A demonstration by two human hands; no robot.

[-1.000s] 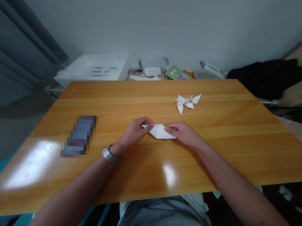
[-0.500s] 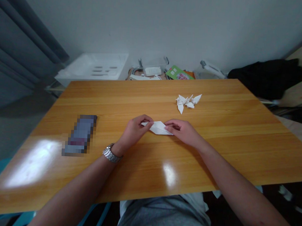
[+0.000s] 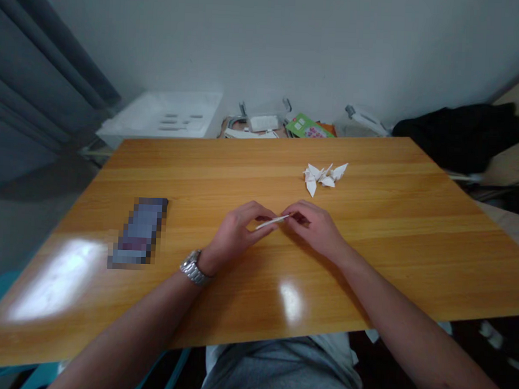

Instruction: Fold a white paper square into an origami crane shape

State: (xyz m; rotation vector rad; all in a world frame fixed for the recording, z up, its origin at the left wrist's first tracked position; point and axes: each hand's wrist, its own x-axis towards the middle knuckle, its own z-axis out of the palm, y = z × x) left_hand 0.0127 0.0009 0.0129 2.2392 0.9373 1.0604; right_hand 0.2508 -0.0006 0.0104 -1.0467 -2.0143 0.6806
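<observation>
A folded piece of white paper (image 3: pixel 272 221) is held between both hands just above the middle of the wooden table (image 3: pixel 369 245). It is turned edge-on, so only a thin white strip shows. My left hand (image 3: pixel 236 233), with a metal watch at the wrist, pinches its left end. My right hand (image 3: pixel 316 228) pinches its right end. The fingertips of both hands almost meet. A finished white paper crane (image 3: pixel 324 175) lies on the table farther back and to the right of my hands.
A pixelated dark flat object (image 3: pixel 140 230) lies on the table to the left. Behind the table stand a white plastic bin (image 3: pixel 163 117), a green booklet (image 3: pixel 308 126) and other clutter. A black bag (image 3: pixel 455 131) lies at the right. Grey curtains hang at the left.
The paper went from lying flat as a wide diamond to edge-on. My hands have drawn closer together and lifted slightly.
</observation>
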